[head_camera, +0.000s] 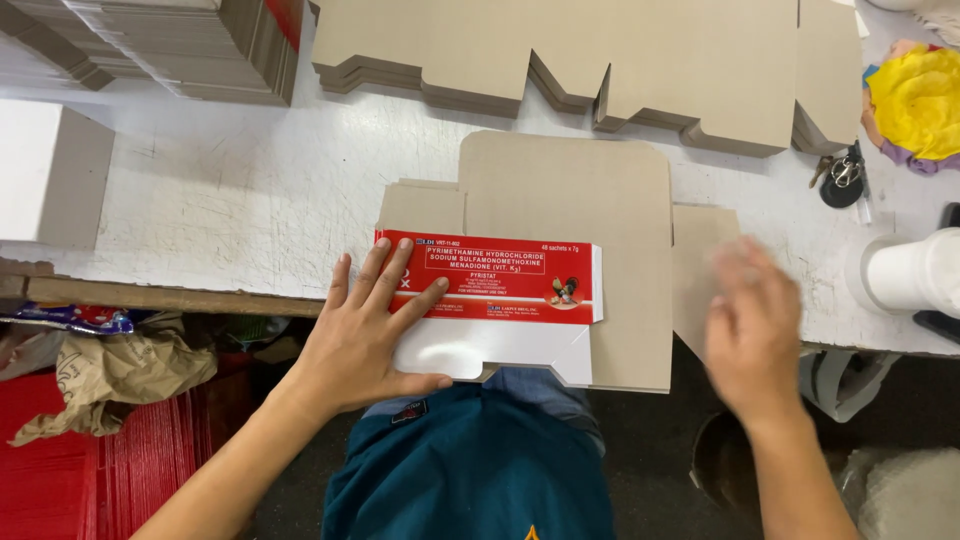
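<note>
Counter (230, 190): white, scuffed, carrying stacks of grey carton blanks (600, 60).
Flat carton (570, 250): lying at the near edge, red-and-white panel folded over.
Left hand (365, 335): pressing flat, fingers spread, gripping nothing; best kept firm on the fold.
Right hand (755, 335): blurred, open, hovering by the side flap (700, 260).

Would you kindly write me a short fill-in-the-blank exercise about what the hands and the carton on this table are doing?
1. The left hand presses flat on the ____ printed panel of the flat carton blank.
2. The right hand is blurred, beside the blank's ____ flap.
3. Stacks of unfolded carton blanks lie at the table's ____ edge.
4. A bunch of ____ lies by the yellow cloth.

Missing words: red; right; far; keys
</note>
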